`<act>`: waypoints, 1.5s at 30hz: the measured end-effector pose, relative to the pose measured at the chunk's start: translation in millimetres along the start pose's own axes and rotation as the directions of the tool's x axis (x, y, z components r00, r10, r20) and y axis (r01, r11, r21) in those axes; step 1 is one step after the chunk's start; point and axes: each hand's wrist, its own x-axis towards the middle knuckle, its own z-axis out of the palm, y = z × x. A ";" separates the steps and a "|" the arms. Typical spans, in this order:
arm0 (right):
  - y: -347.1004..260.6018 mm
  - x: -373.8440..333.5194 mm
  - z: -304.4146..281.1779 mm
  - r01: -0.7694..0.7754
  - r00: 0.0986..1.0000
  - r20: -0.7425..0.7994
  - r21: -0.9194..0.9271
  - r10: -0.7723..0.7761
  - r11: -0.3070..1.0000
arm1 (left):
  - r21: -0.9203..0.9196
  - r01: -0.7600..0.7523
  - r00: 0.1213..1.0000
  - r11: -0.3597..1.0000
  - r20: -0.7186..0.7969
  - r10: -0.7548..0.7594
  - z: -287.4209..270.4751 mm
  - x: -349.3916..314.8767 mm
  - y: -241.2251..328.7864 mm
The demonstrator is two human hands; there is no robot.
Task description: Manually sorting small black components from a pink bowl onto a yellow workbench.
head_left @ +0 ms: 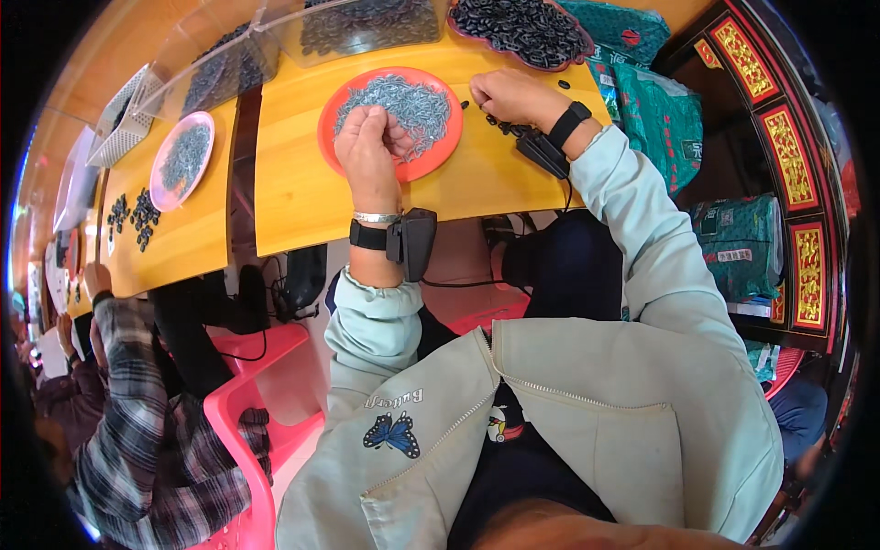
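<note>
My left hand (pixel 369 151) is over the near left part of a round red plate (pixel 433 167), fingertips drawn together; whatever they hold is too small or hidden to make out. Many thin silvery-grey pieces (pixel 426 108) are heaped in that plate. To its right, my right hand (pixel 515 96) rests low at the wooden table (pixel 298 188), with fingers curled and their tips partly hidden. Small black oval pieces (pixel 502 125) lie beside and below this hand. Each of my wrists wears a black strapped device.
A dish of black pieces (pixel 522 32) and a clear bin (pixel 367 32) stand at the back. Green bags (pixel 660 124) sit to the right. On the left, a person in a plaid sleeve (pixel 119 385) sits at another table with a pink plate (pixel 202 174) of grey pieces.
</note>
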 end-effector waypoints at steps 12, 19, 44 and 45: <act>-78.8 -14.9 -19.6 0.095 0.974 -0.134 0.974 0.184 0.207 | 0.053 0.052 0.995 0.997 0.080 -0.056 6.7 -2.2 -3.0; -88.8 -18.1 -1.1 0.122 0.969 -0.143 0.986 0.202 0.113 | 0.189 -0.025 0.991 0.982 0.133 -0.001 15.6 -7.7 -11.7; -89.0 -25.4 11.6 0.195 0.966 -0.227 0.955 0.126 0.224 | 0.080 -0.006 0.996 0.997 0.091 -0.001 16.0 -12.5 -22.8; -88.9 -25.7 10.9 0.192 0.964 -0.225 0.957 0.140 0.217 | 0.095 0.009 0.992 0.995 0.122 -0.021 15.1 -12.3 -22.3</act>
